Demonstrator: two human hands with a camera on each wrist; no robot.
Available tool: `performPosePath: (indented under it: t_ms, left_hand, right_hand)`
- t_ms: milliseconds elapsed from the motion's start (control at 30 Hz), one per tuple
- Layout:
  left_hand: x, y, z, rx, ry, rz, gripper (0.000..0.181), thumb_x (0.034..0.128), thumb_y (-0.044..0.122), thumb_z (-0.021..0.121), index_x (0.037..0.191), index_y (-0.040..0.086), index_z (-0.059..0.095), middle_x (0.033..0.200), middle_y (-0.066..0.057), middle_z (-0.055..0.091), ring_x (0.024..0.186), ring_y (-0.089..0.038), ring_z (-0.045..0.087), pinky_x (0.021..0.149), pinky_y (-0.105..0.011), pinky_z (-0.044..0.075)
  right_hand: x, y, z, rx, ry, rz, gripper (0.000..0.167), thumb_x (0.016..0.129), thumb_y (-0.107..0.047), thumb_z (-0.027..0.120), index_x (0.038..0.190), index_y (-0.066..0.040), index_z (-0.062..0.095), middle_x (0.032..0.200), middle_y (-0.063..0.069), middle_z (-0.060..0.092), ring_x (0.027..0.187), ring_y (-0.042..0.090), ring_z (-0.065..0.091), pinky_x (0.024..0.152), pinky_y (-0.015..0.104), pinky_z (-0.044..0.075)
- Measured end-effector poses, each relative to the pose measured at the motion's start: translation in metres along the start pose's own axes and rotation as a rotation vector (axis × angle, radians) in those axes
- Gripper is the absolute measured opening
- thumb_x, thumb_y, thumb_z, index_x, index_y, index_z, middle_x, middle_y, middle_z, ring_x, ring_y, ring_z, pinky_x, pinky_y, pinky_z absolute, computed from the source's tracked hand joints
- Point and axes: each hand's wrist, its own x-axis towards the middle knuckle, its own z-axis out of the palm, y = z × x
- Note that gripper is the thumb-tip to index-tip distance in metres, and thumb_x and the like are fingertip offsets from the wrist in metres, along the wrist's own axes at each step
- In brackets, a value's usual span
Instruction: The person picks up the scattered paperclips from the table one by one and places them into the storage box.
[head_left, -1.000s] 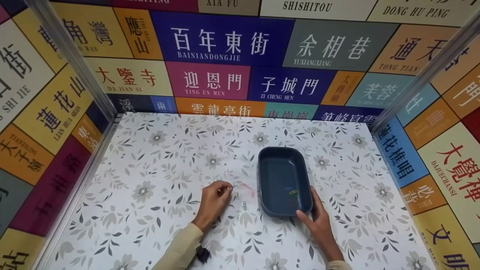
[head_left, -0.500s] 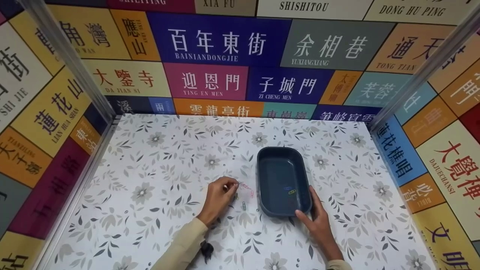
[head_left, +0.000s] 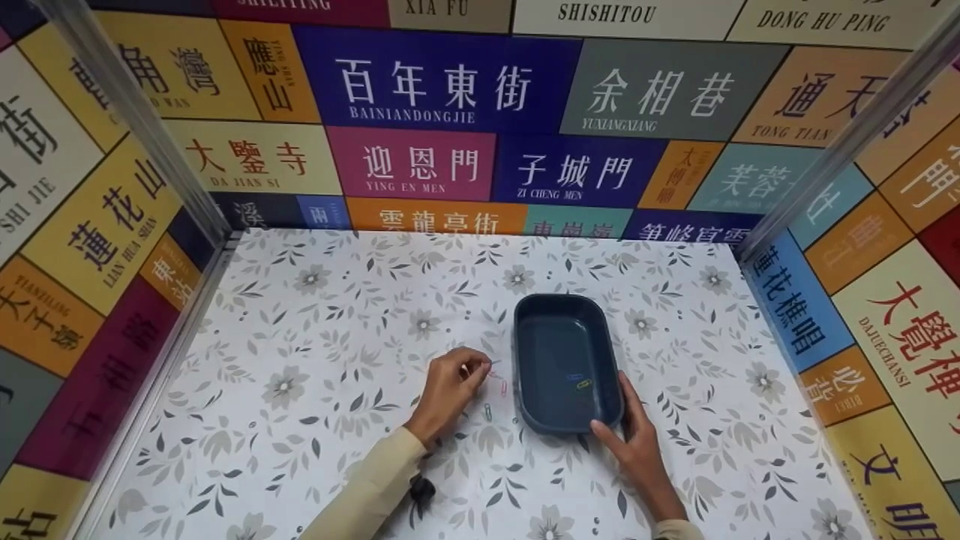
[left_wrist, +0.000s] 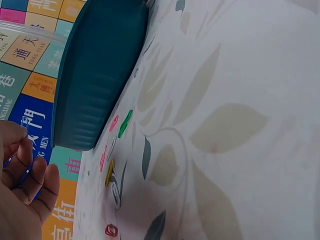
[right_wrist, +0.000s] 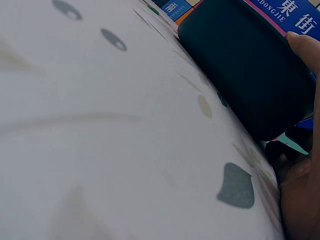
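My left hand (head_left: 448,388) is raised just left of the dark blue plastic container (head_left: 519,360). In the left wrist view its thumb and forefinger pinch a small pale paper clip (left_wrist: 24,121). My right hand (head_left: 636,442) grips the container's near right corner, thumb on the rim and fingers along the outer side. Inside the container lie a blue paper clip (head_left: 574,377) and a yellow paper clip (head_left: 583,385). On the table between hand and container are a pink paper clip (head_left: 504,388) and a green paper clip (head_left: 488,412).
More clips show on the table in the left wrist view, among them a yellow one (left_wrist: 109,172) and a red one (left_wrist: 111,230). A flower-patterned cloth (head_left: 337,315) covers the table. Panels with printed signs (head_left: 442,82) enclose the back and sides.
My left hand has moved right and slightly away from me, closer to the container, its fingertips still pinched. The right hand and container have stayed in place on the table.
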Motion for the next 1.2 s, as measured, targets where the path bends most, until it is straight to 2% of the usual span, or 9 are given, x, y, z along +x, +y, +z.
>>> performPosePath:
  t_ms: [367, 467, 533, 700, 767, 1000, 1200]
  left_hand:
    - [0.008, 0.013, 0.007, 0.004, -0.024, 0.056, 0.004, 0.1027, 0.003, 0.077, 0.103, 0.002, 0.081, 0.086, -0.002, 0.073, 0.077, -0.013, 0.066, 0.07, -0.03, 0.059]
    - [0.01, 0.016, 0.008, -0.006, -0.037, 0.057, 0.005, 0.1033, 0.004, 0.076, 0.104, 0.002, 0.081, 0.087, -0.002, 0.073, 0.077, -0.012, 0.066, 0.07, -0.028, 0.058]
    - [0.011, 0.018, 0.009, -0.012, -0.045, 0.056, 0.006, 0.1037, 0.004, 0.076, 0.105, 0.003, 0.081, 0.087, -0.002, 0.073, 0.078, -0.011, 0.065, 0.071, -0.027, 0.057]
    - [0.014, 0.022, 0.009, -0.01, -0.06, 0.071, 0.008, 0.1053, 0.005, 0.074, 0.107, 0.001, 0.081, 0.089, -0.004, 0.074, 0.078, -0.014, 0.066, 0.071, -0.027, 0.057]
    - [0.015, 0.023, 0.01, -0.01, -0.067, 0.078, 0.01, 0.1058, 0.005, 0.073, 0.107, -0.001, 0.081, 0.09, -0.005, 0.074, 0.078, -0.015, 0.067, 0.071, -0.028, 0.058]
    - [0.02, 0.025, 0.016, -0.025, -0.085, 0.08, 0.01, 0.1068, 0.007, 0.072, 0.108, 0.001, 0.081, 0.093, -0.004, 0.075, 0.08, -0.012, 0.068, 0.072, -0.026, 0.058]
    - [0.025, 0.028, 0.02, -0.043, -0.095, 0.082, 0.008, 0.1061, 0.008, 0.074, 0.106, 0.003, 0.08, 0.092, -0.004, 0.074, 0.081, -0.012, 0.068, 0.072, -0.025, 0.057]
  right_hand:
    - [0.0, -0.007, 0.001, -0.012, -0.005, 0.046, 0.092, 0.098, 0.008, 0.076, 0.174, -0.001, 0.024, 0.178, 0.027, 0.024, 0.154, -0.008, 0.034, 0.121, 0.012, 0.028]
    - [0.0, -0.012, 0.001, -0.015, -0.01, 0.074, 0.092, 0.099, 0.007, 0.075, 0.174, -0.001, 0.023, 0.179, 0.027, 0.022, 0.154, -0.008, 0.033, 0.12, 0.011, 0.029]
    - [-0.001, -0.016, 0.001, -0.02, -0.015, 0.098, 0.092, 0.1, 0.006, 0.075, 0.174, 0.0, 0.021, 0.179, 0.026, 0.021, 0.158, -0.002, 0.031, 0.12, 0.011, 0.029]
    - [-0.003, -0.025, 0.004, -0.037, -0.028, 0.168, 0.094, 0.103, 0.0, 0.074, 0.175, -0.002, 0.015, 0.182, 0.02, 0.017, 0.167, 0.031, 0.02, 0.118, 0.009, 0.029]
    - [-0.003, -0.027, 0.005, -0.039, -0.024, 0.192, 0.095, 0.103, -0.001, 0.075, 0.176, -0.003, 0.014, 0.182, 0.018, 0.016, 0.167, 0.038, 0.017, 0.117, 0.009, 0.029]
    - [-0.004, -0.033, 0.008, -0.03, 0.011, 0.283, 0.1, 0.102, -0.006, 0.079, 0.176, -0.005, 0.012, 0.182, 0.019, 0.017, 0.167, 0.039, 0.018, 0.114, 0.008, 0.031]
    - [-0.005, -0.036, 0.01, -0.041, 0.021, 0.301, 0.097, 0.102, -0.011, 0.08, 0.175, -0.008, 0.016, 0.181, 0.016, 0.019, 0.168, 0.033, 0.019, 0.118, 0.011, 0.03]
